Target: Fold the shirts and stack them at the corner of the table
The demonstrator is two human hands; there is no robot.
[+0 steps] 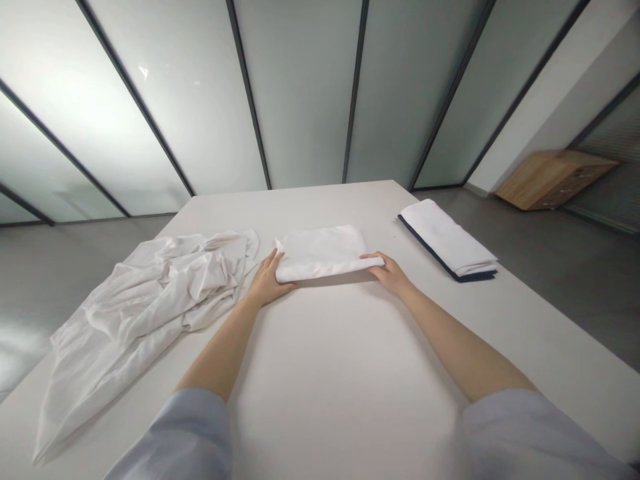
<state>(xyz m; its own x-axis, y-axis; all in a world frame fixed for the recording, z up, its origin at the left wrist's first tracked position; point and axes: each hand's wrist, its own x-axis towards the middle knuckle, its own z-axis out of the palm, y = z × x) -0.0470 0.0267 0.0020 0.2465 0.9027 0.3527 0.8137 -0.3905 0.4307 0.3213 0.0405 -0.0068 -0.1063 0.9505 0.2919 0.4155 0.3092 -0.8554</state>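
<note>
A folded white cloth [323, 252] lies in the middle of the table, its layers forming a flat rectangle. My left hand [267, 280] rests at its left front corner, fingers stretched along the left side and thumb apart along the front edge. At the right front corner, my right hand [387, 272] pinches the folded edge, thumb below and fingers on top. That front edge is slightly raised on the right, with a shadow under it.
On the left, a crumpled white cloth [165, 293] spreads toward the table's near edge. A folded white cloth stack [447, 237] on a dark navy layer [430, 250] lies at the table's right edge. Beyond the white table [345, 373] stand frosted panels and a wooden cabinet [545, 177].
</note>
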